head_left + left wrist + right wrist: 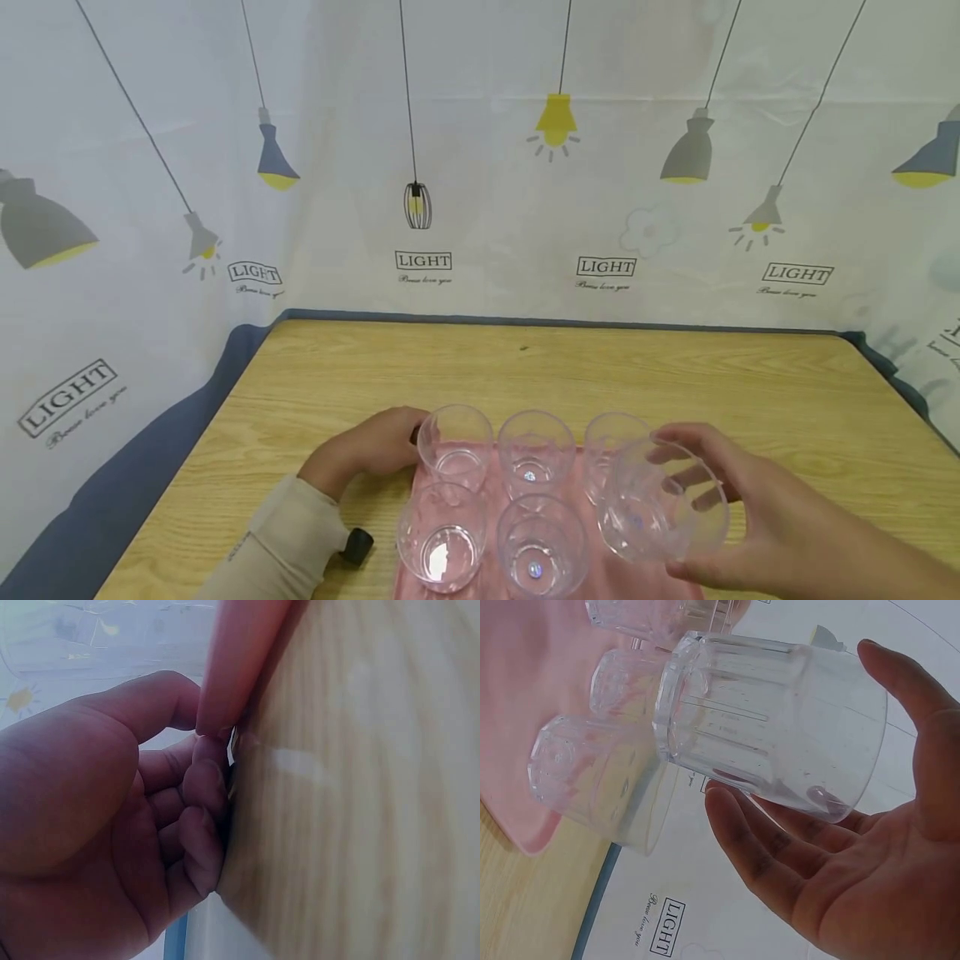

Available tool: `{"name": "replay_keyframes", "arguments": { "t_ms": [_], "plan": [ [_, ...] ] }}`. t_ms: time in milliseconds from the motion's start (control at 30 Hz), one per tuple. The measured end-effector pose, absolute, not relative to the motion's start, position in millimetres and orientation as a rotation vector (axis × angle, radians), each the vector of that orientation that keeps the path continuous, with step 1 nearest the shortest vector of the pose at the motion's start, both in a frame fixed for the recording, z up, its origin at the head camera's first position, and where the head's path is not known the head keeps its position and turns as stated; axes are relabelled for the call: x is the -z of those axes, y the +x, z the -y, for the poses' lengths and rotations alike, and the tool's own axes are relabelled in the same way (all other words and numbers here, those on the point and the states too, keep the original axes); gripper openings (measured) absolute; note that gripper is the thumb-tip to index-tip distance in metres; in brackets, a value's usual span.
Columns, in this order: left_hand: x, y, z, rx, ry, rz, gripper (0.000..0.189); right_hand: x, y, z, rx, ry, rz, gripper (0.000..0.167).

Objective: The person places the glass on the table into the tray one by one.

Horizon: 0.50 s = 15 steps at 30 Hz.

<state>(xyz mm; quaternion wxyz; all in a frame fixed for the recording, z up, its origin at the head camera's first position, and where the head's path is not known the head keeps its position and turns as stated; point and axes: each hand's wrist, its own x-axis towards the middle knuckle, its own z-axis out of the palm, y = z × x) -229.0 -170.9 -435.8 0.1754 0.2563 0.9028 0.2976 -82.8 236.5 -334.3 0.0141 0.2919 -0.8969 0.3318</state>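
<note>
My right hand (pixel 742 508) holds a clear plastic cup (pixel 637 508) by its sides near the rim, over the right part of a pink tray (pixel 491 575). In the right wrist view the cup (pixel 735 720) is raised above the tray surface, with the thumb on one side and fingers on the other. My left hand (pixel 386 442) pinches the tray's left edge; in the left wrist view the thumb lies over the pink rim (pixel 244 660) and the curled fingers are beneath it. Several matching cups stand upright on the tray, among them a front-left cup (pixel 442 537) and a front-middle cup (pixel 542 546).
The back row of cups includes a middle cup (pixel 536 454) and a right cup (pixel 600 450), partly behind the held one. A wooden table (pixel 562 367) extends beyond the tray. A lamp-print curtain (pixel 495 183) hangs behind and at both sides.
</note>
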Motion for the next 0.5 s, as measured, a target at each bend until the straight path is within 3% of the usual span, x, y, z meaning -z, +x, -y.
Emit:
{"name": "replay_keyframes", "arguments": {
  "t_ms": [500],
  "plan": [
    [431.6, -226.9, 170.6, -0.837, 0.71, -2.554, 0.009, 349.8, -83.0, -246.4, -1.204, 0.965, 2.878, 0.096]
  ]
}}
